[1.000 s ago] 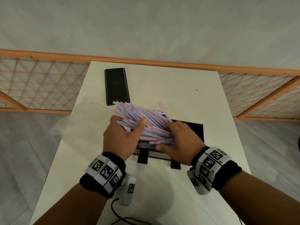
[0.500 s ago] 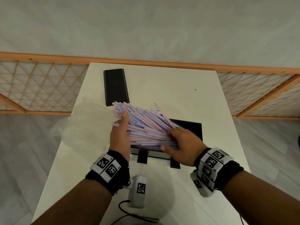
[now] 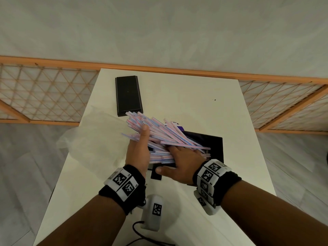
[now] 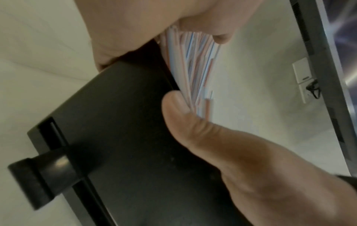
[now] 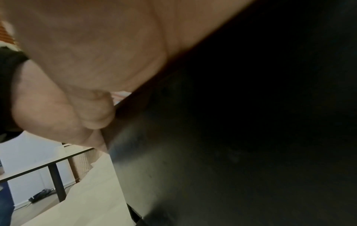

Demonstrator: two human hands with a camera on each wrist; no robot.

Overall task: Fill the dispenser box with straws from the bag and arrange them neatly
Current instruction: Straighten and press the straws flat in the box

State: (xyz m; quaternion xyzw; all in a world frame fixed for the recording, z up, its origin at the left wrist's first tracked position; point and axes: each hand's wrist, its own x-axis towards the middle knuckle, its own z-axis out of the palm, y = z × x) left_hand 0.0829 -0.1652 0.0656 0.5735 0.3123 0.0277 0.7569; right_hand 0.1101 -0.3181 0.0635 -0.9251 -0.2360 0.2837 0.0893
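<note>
A thick bundle of pink, blue and white striped straws lies fanned across the open black dispenser box, its left ends sticking out over the box's left side. My left hand stands on edge with straight fingers pressed against those ends. My right hand lies flat at the box's front, fingers pushed in among the straws and mostly hidden. The left wrist view shows the straws between my left palm and my right thumb, which rests on the box wall.
The clear plastic bag lies crumpled at the left edge of the white table. The black box lid sits at the far left. Orange lattice railings border the table behind and on both sides.
My left hand has let go of the straws' top, turned on edge and now presses their left ends. My right hand has flattened, thumb stretched along the box front. The bundle sits lower.
</note>
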